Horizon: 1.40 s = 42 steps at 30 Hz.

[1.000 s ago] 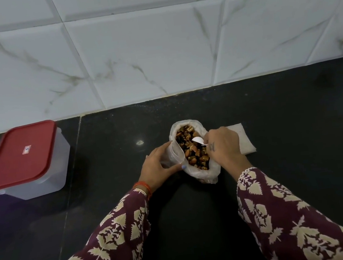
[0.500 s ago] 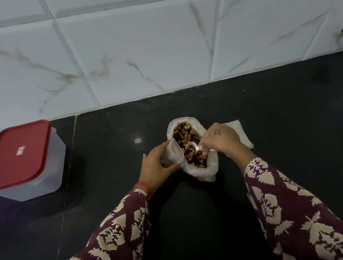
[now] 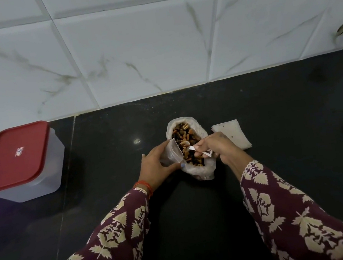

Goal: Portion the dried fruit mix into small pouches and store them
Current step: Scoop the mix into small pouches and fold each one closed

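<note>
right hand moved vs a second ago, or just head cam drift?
Yes. Judged against the big bag, the right hand has drawn back toward the person, lifting the spoon toward the small pouch.

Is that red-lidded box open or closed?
Closed: the red lid lies flat over the clear plastic box, covering its whole top.

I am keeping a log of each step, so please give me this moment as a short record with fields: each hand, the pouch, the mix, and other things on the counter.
left hand: holds small clear pouch with its mouth open toward the spoon
right hand: grips white spoon, loaded with mix, near the pouch mouth
dried fruit mix: in an open plastic bag on the black counter
pouch content: cannot tell
box with red lid: closed, far left
stack of empty pouches: lies right of the bag
</note>
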Motion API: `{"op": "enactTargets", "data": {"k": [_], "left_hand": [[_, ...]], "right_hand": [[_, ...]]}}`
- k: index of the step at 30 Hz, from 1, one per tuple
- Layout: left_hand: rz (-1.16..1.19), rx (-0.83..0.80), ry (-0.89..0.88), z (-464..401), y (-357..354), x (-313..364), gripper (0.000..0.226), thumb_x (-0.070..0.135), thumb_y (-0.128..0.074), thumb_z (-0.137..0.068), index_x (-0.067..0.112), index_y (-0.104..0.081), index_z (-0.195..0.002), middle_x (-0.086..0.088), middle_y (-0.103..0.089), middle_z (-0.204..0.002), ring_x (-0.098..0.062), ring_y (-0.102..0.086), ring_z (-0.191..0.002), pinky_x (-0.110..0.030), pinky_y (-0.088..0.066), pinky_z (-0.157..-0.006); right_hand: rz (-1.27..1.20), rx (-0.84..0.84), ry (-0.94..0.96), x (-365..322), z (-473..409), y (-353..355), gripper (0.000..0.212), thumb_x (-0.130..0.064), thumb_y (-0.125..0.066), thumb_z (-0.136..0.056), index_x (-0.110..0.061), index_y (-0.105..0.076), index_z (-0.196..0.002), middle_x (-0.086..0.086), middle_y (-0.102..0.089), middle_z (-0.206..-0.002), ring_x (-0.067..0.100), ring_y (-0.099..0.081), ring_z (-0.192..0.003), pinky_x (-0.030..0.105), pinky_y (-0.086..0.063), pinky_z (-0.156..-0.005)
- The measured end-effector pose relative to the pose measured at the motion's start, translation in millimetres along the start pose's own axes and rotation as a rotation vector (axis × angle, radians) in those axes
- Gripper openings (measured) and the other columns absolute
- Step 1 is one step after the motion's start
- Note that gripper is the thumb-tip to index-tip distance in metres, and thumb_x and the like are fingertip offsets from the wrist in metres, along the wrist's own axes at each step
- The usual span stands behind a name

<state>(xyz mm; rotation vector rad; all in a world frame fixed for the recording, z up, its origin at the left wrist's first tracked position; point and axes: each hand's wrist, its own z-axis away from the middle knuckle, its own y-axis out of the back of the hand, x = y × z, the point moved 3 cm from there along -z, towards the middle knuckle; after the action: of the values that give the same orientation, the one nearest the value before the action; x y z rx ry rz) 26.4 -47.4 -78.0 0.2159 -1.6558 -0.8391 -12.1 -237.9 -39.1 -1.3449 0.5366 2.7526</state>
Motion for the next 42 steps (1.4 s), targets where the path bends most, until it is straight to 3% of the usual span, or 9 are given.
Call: {"op": "enactTargets", "data": {"k": [4, 10, 17, 22, 25, 28, 32, 38, 42], "left_hand": [[0.004, 0.004, 0.0, 1.0, 1.6, 3.3, 0.079, 0.044, -0.079, -0.069, 0.03, -0.042, -0.138, 0.007, -0.051, -0.134, -0.01, -0.045, -0.123, -0.057, -0.016, -0.114], [0.065, -0.023, 0.008, 0.4, 5.9, 2.7, 0.079, 0.048, -0.08, -0.067, 0.033, -0.045, -0.136, 0.009, -0.051, -0.13, -0.01, -0.047, -0.12, -0.054, -0.029, -0.11], [0.136, 0.018, -0.015, -1.6, 16.8, 24.3, 0.075, 0.037, -0.081, -0.07, 0.023, -0.047, -0.135, 0.01, -0.048, -0.123, -0.009, -0.047, -0.115, -0.03, -0.042, -0.101], [0.206, 0.015, -0.013, -6.5, 19.4, 34.4, 0.073, 0.034, -0.08, -0.071, 0.022, -0.048, -0.134, 0.011, -0.046, -0.122, -0.007, -0.046, -0.114, -0.028, -0.041, -0.1], [0.261, 0.02, -0.013, -7.2, 19.9, 33.5, 0.067, 0.034, -0.08, -0.071, 0.029, -0.05, -0.13, 0.01, -0.049, -0.123, -0.007, -0.048, -0.113, -0.027, -0.042, -0.097], [0.298, 0.036, -0.012, -5.7, 21.0, 29.3, 0.063, 0.036, -0.081, -0.07, 0.034, -0.052, -0.126, 0.008, -0.053, -0.125, -0.006, -0.052, -0.113, -0.024, -0.044, -0.095], [0.338, 0.031, 0.008, -3.5, 21.6, 27.6, 0.061, 0.035, -0.081, -0.07, 0.035, -0.052, -0.124, 0.006, -0.055, -0.124, -0.004, -0.052, -0.11, -0.022, -0.045, -0.094], [0.367, 0.035, 0.009, -2.6, 21.5, 25.8, 0.058, 0.032, -0.081, -0.071, 0.034, -0.053, -0.122, 0.008, -0.057, -0.121, -0.004, -0.053, -0.108, -0.017, -0.045, -0.09], [0.424, 0.025, 0.006, -4.4, 17.9, 25.4, 0.066, 0.049, -0.081, -0.059, 0.04, -0.056, -0.119, 0.008, -0.06, -0.12, -0.009, -0.057, -0.111, -0.028, -0.049, -0.094]], "right_hand": [[-0.161, -0.026, -0.065, 0.6, 4.1, -1.6, 0.008, -0.001, -0.061, -0.088, -0.005, -0.068, -0.089, 0.006, -0.068, -0.074, 0.003, -0.057, -0.046, 0.011, -0.031, -0.031], [-0.218, -0.013, -0.087, 8.2, 0.3, 3.8, 0.011, -0.006, -0.062, -0.088, -0.01, -0.069, -0.096, 0.003, -0.072, -0.078, 0.006, -0.056, -0.054, 0.013, -0.027, -0.036], [-0.273, 0.033, 0.046, 0.7, 17.0, 22.0, 0.016, -0.009, -0.064, -0.087, -0.012, -0.068, -0.102, 0.0, -0.072, -0.078, 0.005, -0.056, -0.061, 0.012, -0.03, -0.038], [-0.194, 0.002, 0.327, -18.6, 44.8, 16.0, 0.013, -0.011, -0.066, -0.086, -0.015, -0.072, -0.097, 0.001, -0.073, -0.083, -0.004, -0.064, -0.07, 0.012, -0.045, -0.06], [0.113, 0.151, 0.545, -22.7, 47.0, 5.9, 0.012, -0.02, -0.07, -0.083, -0.024, -0.075, -0.093, -0.003, -0.074, -0.091, 0.007, -0.066, -0.091, 0.028, -0.051, -0.086], [0.547, 0.417, 0.8, -23.5, 52.5, -7.9, 0.015, -0.024, -0.067, -0.086, -0.026, -0.075, -0.098, -0.003, -0.071, -0.089, 0.013, -0.062, -0.085, 0.027, -0.048, -0.07], [0.738, 0.622, 1.262, -20.5, 61.4, -20.1, 0.025, -0.018, -0.053, -0.084, -0.016, -0.077, -0.088, -0.001, -0.071, -0.072, 0.016, -0.06, -0.07, 0.023, -0.043, -0.056], [0.749, 0.705, 1.351, -14.0, 53.1, -17.3, 0.025, -0.017, -0.054, -0.083, -0.015, -0.078, -0.089, -0.002, -0.073, -0.078, 0.013, -0.06, -0.074, 0.025, -0.05, -0.06], [0.631, 0.66, 1.323, -12.4, 51.7, -12.8, 0.02, -0.013, -0.06, -0.081, -0.019, -0.078, -0.089, -0.005, -0.073, -0.081, 0.013, -0.059, -0.077, 0.025, -0.05, -0.061]]}}
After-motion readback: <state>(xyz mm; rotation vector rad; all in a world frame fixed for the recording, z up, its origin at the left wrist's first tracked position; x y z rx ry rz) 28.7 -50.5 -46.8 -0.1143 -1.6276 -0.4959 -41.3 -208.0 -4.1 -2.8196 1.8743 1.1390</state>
